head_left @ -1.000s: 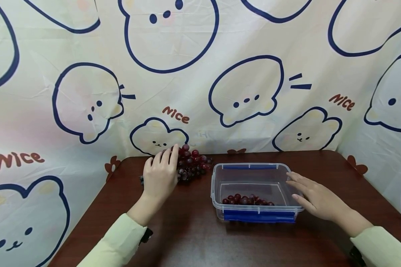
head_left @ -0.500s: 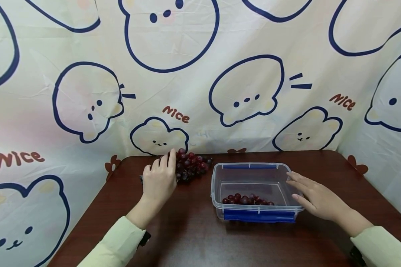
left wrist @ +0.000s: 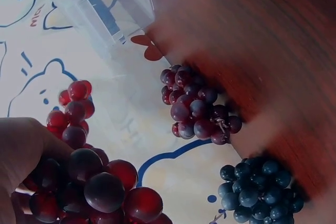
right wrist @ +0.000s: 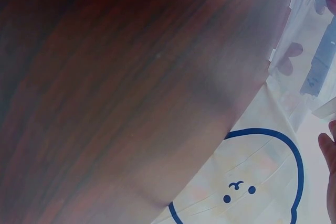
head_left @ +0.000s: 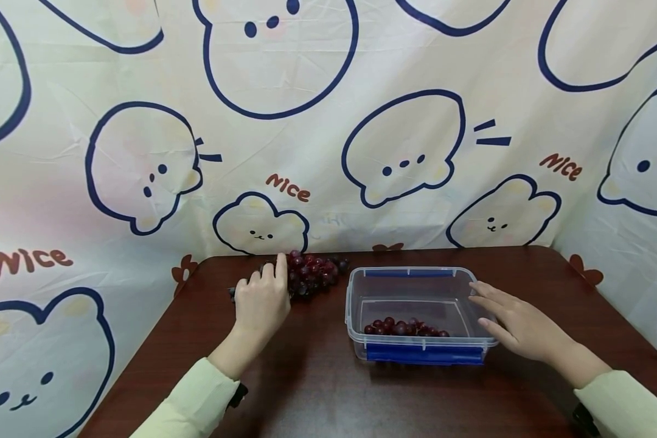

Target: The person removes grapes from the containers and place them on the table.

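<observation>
At the back left of the table, my left hand grips a bunch of red grapes, seen large in the left wrist view. Beyond it lie a purple-red bunch and a blue-black bunch. In the head view the bunches overlap beside the fingers, partly hidden by the hand. My right hand has its fingers extended, fingertips right at the right rim of a clear lidless plastic container with blue clips. Red grapes lie inside it, near the front.
The brown wooden table carries everything. A pale curtain with bear drawings hangs at its back edge and along both sides.
My left hand has sunk slightly, and the red grapes in it have come down onto the level of the other bunches. The right hand and the container stay put.
</observation>
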